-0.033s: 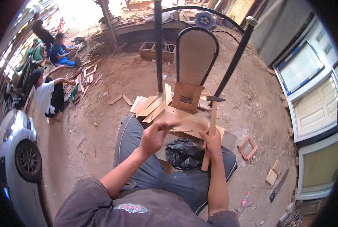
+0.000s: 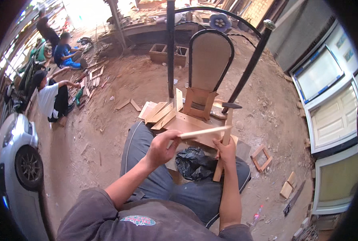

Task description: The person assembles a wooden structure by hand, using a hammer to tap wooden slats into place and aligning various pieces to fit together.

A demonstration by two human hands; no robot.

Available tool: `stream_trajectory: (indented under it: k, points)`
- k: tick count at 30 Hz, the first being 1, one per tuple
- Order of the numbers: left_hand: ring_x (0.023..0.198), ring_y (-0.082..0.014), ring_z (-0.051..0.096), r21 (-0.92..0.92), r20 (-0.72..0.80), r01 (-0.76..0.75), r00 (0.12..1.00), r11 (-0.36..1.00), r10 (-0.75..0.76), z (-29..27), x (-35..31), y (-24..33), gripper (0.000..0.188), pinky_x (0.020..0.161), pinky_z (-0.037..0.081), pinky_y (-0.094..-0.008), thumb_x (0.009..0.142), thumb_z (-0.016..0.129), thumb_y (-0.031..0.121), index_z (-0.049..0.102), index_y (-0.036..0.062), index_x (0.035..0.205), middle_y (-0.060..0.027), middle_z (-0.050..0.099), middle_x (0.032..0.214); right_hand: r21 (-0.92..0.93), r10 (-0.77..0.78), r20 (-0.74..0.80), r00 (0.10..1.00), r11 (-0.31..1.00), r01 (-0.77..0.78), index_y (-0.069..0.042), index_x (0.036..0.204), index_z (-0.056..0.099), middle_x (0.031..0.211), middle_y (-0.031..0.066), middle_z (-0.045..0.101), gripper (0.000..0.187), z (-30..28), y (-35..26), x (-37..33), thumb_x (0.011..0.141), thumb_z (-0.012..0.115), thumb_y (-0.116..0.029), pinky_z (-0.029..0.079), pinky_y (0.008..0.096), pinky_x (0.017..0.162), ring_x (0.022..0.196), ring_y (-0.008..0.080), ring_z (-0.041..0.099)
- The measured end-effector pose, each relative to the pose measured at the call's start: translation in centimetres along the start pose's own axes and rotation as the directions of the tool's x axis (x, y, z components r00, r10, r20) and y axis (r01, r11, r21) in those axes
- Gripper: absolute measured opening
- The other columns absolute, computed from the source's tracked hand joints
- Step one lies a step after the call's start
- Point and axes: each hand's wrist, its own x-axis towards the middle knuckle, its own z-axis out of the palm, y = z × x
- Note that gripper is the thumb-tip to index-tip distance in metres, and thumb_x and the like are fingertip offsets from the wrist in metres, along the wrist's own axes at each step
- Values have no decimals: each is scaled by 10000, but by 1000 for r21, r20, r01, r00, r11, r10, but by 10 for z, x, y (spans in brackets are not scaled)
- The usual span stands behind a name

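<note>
My left hand [image 2: 162, 148] is closed around one end of a thin pale wooden strip [image 2: 205, 131]. The strip points right, its far end close to the hammer's handle; I cannot tell whether they touch. In my right hand [image 2: 226, 150] is a hammer [image 2: 232, 105], gripped by its wooden handle with the dark head up. Between my thighs lies a crumpled black plastic bag [image 2: 195, 162]. Beyond the hands is a wooden board [image 2: 187, 125], with several angle-cut wood pieces [image 2: 159, 114] at its left. A small wooden frame [image 2: 197, 103] leans against the chair's backrest.
A metal chair [image 2: 210, 58] with dark posts stands ahead. On the dirt floor at right are a square wooden frame [image 2: 262, 157], wood blocks [image 2: 287, 186] and a saw [image 2: 294, 199]. White-framed panels [image 2: 334, 106] stand far right, a car [image 2: 20, 152] at left. Several people sit or stand back left.
The wooden strip, smeared by motion before, now shows sharply, stretched toward the hammer's handle. My left hand has shifted slightly; my right hand keeps its hold on the hammer.
</note>
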Motion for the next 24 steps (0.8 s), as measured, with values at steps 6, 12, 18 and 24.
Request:
stream_trajectory:
  k: [6, 12, 18, 24]
  points:
    - [1044, -302, 723, 192, 26, -538, 839, 821, 544, -34, 14, 47, 329, 961, 584, -478, 887, 714, 87, 531, 69, 1159, -163, 714, 1145, -163, -163, -125, 979, 976, 142, -94, 841, 559, 706, 10, 616, 374, 8, -3, 5, 829, 895, -259, 472, 245, 517, 563, 68, 543]
    - [1014, -331, 732, 145, 50, -507, 862, 850, 505, -42, 12, 62, 366, 896, 614, -493, 902, 721, 48, 490, 74, 1184, -177, 721, 1123, -23, -106, -90, 990, 994, 105, -67, 875, 554, 702, 11, 603, 367, 8, -8, -7, 845, 878, -238, 409, 229, 395, 458, 72, 514]
    - [1025, -244, 718, -664, -210, 116, 919, 739, -333, 3, 8, 39, 181, 912, 583, -352, 1063, 535, 50, 404, -1, 1177, -197, 698, 1135, 6, 14, 53, 998, 1000, -15, -38, 979, 584, 766, 57, 626, 309, 17, -11, -8, 972, 736, -307, 418, 246, 345, 391, 95, 507]
    - [1026, -286, 696, -860, -16, 394, 616, 325, -788, 45, 3, -48, 235, 874, 626, -435, 1108, 465, 192, 350, 24, 1226, -218, 643, 1135, 164, 182, 17, 983, 969, -182, -37, 1029, 542, 827, 112, 673, 352, 16, -4, -7, 1004, 664, -366, 440, 278, 341, 378, 120, 497]
